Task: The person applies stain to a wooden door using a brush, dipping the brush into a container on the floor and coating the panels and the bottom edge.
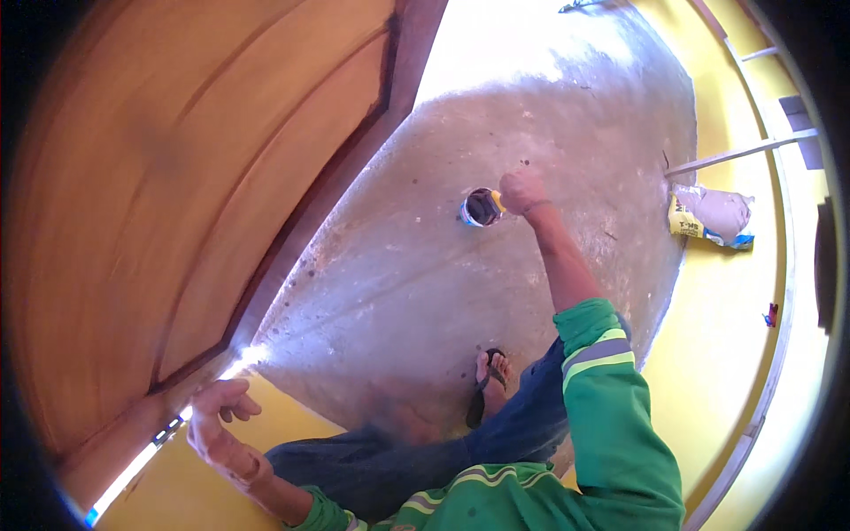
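A small paint can [479, 209] with dark liquid in it stands on the floor, a little right of the middle. Over its right rim my right hand [524, 189] is closed on a paintbrush [498, 202] with a yellow handle. The brush's dark bristles are at the can's mouth; how deep they go I cannot make out. My left hand [223, 412] is raised beside the lower edge of the brown wooden door [204, 195]. Its fingers are loosely bent and apart, with nothing in them.
The concrete floor [381, 310] has dark spots by the door. Bright light falls through the doorway. Against the yellow wall [708, 345] at right sits a partly crumpled bag [714, 215], under a wooden bar [739, 154]. My sandalled foot [490, 379] is below the can.
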